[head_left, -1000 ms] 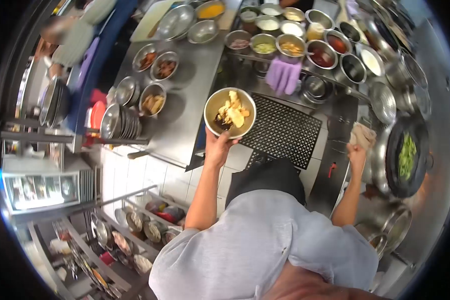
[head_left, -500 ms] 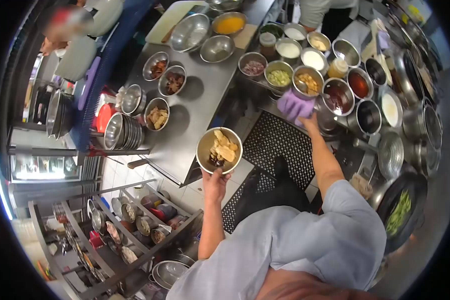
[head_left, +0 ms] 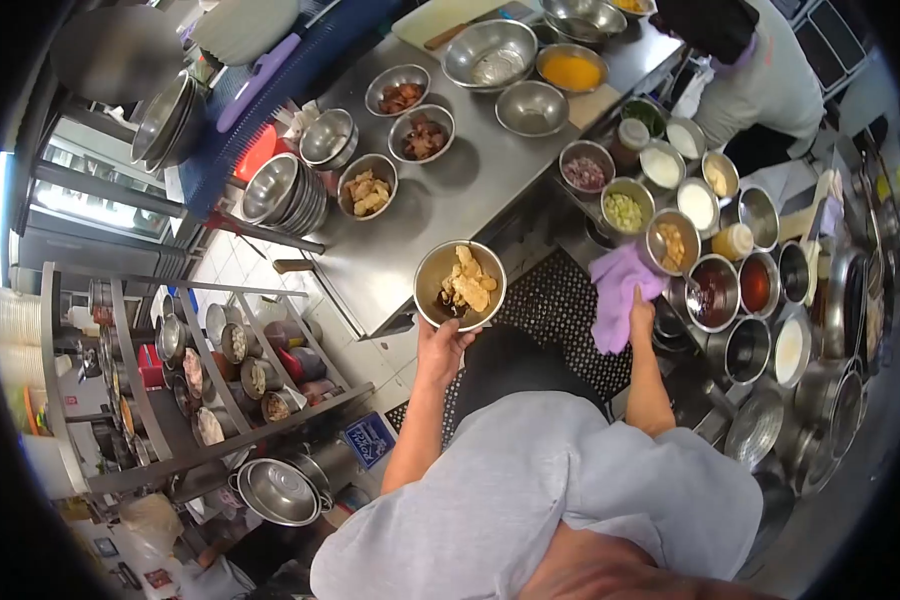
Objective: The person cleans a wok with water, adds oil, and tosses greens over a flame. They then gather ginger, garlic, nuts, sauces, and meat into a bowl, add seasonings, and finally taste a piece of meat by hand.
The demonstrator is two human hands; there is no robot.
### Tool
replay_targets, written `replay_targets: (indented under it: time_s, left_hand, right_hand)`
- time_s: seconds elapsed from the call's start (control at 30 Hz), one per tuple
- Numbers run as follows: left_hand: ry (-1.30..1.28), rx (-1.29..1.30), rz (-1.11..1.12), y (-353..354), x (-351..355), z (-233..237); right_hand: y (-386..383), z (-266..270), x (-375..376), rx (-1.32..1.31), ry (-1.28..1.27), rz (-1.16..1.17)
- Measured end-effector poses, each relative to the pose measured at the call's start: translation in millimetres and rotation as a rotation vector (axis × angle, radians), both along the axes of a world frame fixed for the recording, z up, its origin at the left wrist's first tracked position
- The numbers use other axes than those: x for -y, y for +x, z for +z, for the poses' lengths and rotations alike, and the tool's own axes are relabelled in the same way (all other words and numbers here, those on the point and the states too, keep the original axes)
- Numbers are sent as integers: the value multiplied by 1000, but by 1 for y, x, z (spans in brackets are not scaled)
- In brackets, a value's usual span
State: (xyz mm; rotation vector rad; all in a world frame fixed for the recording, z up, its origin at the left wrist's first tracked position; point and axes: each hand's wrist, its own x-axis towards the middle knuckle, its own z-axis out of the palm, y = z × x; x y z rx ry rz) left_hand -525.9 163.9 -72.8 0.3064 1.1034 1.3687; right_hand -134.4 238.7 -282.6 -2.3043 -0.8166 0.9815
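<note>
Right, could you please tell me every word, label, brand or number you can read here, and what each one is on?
"ROYAL": on the blue box on the floor; the line below it is too small and blurred to read for sure.
Behind the lit glass front: too blurred to read.
On the bowl in the left hand and the purple cloth: no writing that I can see.
</note>
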Motion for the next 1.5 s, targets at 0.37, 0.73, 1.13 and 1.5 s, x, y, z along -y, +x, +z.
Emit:
replay_targets:
  time_s: [0.37,0.73,1.13,1.5]
  left_hand:
    - [-77,-135,-301,-45,-162,-32]
    - [-30,-135,-346,-48,-250,-59]
    - [-120,-123,-299,-47,-253,-79]
    - [129,-479,-582,9,-247,-71]
  right_hand:
    - [44,-89,92,-342,-161,-222]
    - [-47,-40,115,-642,-335,-302]
    - [-22,-33,35,-26,-47,279]
    - [7,182,-32,-66,555,-178]
